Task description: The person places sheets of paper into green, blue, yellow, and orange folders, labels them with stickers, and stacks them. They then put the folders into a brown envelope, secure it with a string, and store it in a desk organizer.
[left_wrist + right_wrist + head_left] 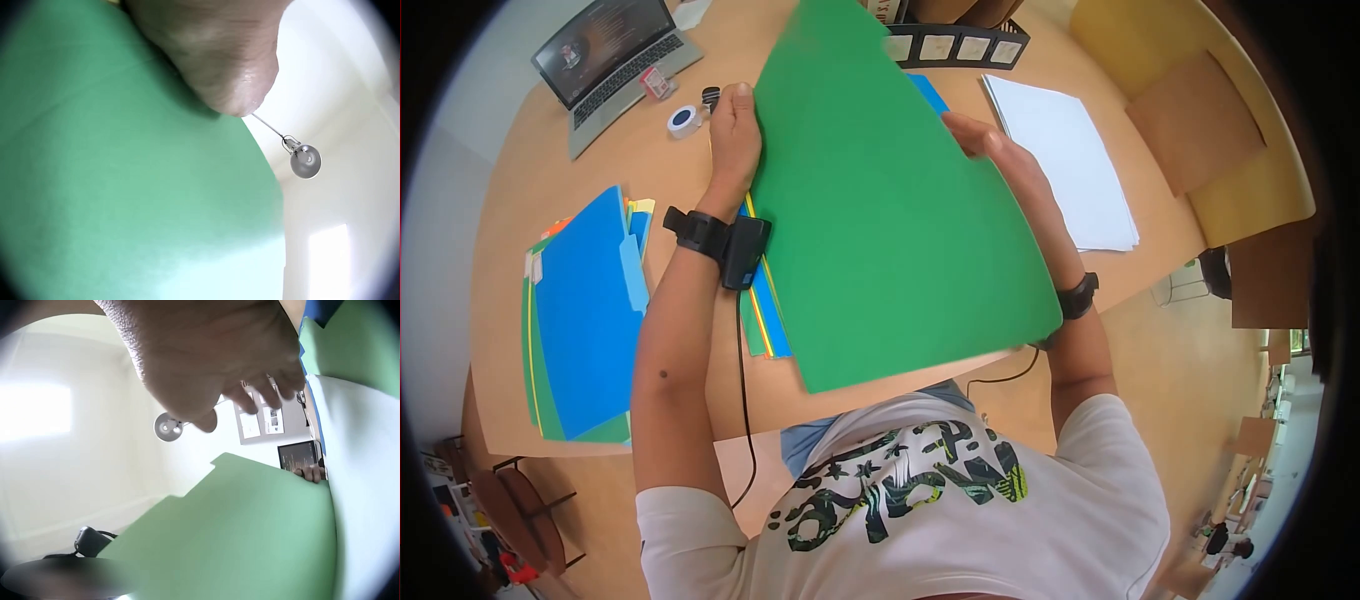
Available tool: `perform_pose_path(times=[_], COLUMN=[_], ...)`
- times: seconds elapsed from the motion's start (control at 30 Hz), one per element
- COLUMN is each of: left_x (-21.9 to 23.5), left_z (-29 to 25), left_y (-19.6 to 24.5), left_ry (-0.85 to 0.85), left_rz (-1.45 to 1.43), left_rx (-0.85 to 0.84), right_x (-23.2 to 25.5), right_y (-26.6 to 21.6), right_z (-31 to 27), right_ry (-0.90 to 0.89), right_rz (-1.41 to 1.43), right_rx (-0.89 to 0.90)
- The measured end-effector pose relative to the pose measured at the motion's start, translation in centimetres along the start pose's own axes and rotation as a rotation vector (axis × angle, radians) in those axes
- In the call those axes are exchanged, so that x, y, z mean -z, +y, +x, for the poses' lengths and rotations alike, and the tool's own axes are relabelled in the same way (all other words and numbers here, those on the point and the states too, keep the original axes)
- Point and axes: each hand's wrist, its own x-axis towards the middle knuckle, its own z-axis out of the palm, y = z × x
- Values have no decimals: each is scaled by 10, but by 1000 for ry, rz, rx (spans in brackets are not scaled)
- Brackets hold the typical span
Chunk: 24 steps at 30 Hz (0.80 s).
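Note:
A large green folder [870, 220] stands tilted in front of me, its near cover raised. My left hand [736, 140] grips its left edge with the thumb on the near side; in the left wrist view the thumb [231, 75] lies against the green cover. My right hand [1010, 165] is at the folder's right side, partly hidden by it. Its fingers [269, 394] extend loosely beside a white sheet [359, 456] in the right wrist view. Below the green folder, edges of blue [762, 300], yellow and green folders stick out.
Left on the table [580, 165] lies a pile of blue and green folders [585, 310]. A laptop [615, 60], a white tape roll [684, 122] and a small red-and-white item [658, 83] are behind it. White paper [1060, 160] lies right, near a black organizer [960, 48].

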Motion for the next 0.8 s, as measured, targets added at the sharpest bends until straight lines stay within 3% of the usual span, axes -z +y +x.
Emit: perform_pose_path(times=[0.07, 0.17, 0.23, 0.27, 0.33, 0.43, 0.53, 0.63, 0.73, 0.8], left_x=[4, 21, 40, 37, 36, 31, 23, 13, 30, 33], left_z=[5, 12, 32, 43, 43, 16, 11, 6, 21, 36], left_y=[-6, -13, -61, -86, -88, -30, -8, 9, -40, -74], left_ry=[55, -31, -566, -669, -645, -286, -40, 140, -343, -599], left_rz=[-129, -714, -1129, -1197, -1205, -1007, -803, -582, -1084, -1220], left_rx=[116, 392, 186, 100, 91, 309, 420, 396, 215, 82], right_x=[9, 21, 23, 21, 14, 10, 3, -5, -5, 12], right_y=[5, 15, 16, 14, 9, 6, 7, 11, 2, 7], right_z=[4, 6, 6, 5, 1, -2, -5, -14, -25, -28], right_ry=[104, 163, 159, 154, 141, 91, 37, -6, -58, 37], right_rz=[-42, 10, 20, 20, 21, 55, 41, -265, -630, -610], right_rx=[-69, -137, -154, -188, -257, -292, -357, -263, -257, -171])
